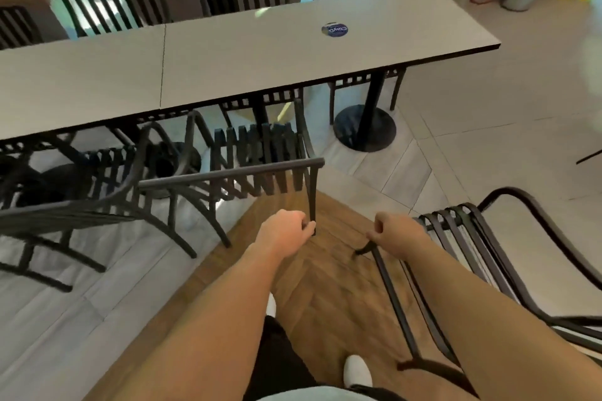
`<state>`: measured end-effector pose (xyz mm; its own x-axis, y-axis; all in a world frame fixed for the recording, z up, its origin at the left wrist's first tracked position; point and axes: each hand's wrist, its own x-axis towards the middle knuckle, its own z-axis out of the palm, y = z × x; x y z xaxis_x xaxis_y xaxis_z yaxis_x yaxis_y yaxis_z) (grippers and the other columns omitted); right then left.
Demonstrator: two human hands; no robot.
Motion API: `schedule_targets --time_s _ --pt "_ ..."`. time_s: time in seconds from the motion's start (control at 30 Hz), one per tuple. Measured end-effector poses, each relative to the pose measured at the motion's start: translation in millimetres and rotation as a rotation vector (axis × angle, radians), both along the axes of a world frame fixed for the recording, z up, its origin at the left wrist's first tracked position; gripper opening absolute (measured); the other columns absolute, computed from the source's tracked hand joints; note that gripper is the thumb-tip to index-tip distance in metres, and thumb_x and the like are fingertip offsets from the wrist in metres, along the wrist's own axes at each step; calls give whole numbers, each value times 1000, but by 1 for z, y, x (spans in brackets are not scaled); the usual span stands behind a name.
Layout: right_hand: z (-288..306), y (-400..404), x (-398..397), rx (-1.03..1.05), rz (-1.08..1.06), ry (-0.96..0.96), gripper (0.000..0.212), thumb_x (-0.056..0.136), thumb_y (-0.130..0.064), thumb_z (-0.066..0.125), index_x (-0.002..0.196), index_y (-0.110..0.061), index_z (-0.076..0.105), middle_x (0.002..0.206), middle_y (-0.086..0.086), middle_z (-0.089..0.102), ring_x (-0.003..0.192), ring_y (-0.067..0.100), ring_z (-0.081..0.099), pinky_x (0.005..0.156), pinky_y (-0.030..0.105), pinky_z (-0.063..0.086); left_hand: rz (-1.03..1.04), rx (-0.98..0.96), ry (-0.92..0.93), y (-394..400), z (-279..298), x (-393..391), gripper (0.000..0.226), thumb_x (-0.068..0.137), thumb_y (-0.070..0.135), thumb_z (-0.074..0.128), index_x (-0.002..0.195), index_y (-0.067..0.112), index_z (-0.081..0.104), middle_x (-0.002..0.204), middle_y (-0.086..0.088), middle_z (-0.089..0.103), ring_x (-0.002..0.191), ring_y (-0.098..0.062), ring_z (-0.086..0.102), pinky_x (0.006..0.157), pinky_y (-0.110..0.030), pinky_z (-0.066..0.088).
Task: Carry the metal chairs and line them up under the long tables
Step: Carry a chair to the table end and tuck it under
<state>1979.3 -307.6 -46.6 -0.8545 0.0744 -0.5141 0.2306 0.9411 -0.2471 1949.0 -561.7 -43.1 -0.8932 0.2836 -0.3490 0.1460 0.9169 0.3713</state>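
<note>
Chairs gripped: left hand (285, 231) on tilted chair (234, 172), right hand (395, 233) on second chair (456, 238); long table (260, 52) ahead.

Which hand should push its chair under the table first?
Probably the left hand: its chair already faces the long table. The right hand holds a chair farther back.

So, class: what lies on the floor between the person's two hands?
In the head view, the stretch between the left hand and right hand holds only bare wood-patterned floor; each hand grips a different metal chair.
</note>
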Motion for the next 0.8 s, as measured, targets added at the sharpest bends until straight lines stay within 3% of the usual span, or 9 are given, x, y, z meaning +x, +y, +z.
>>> schedule_targets --time_s 0.17,0.33,0.53,0.8 --pt "-6 38 80 4 104 -37 23 99 -46 57 91 -24 54 85 -2 61 84 20 61 75 37 54 94 -8 -76 37 -6 111 29 107 44 50 86 26 56 75 8 59 68 -9 58 63 -29 46" --pt "-6 52 139 -38 160 -49 29 100 -42 56 78 -29 44 79 -5 56 78 18 56 60 30 40 126 -23 -77 55 0 188 35 106 46 49 76 28 53 76 3 63 68 -12 60 58 -29 42" --pt "2 54 204 -48 204 -21 21 101 -45 56 100 -23 52 96 -1 60 90 21 56 73 32 42 144 -29 -51 65 15 256 31 107 46 48 86 26 60 76 6 63 71 -13 63 63 -32 49" --pt "16 69 314 -55 182 60 20 101 -45 56 96 -26 51 80 -7 56 76 16 57 61 30 42 96 -25 -44 87 29 370 28 108 44 48 91 25 59 76 6 61 67 -8 58 54 -25 36"
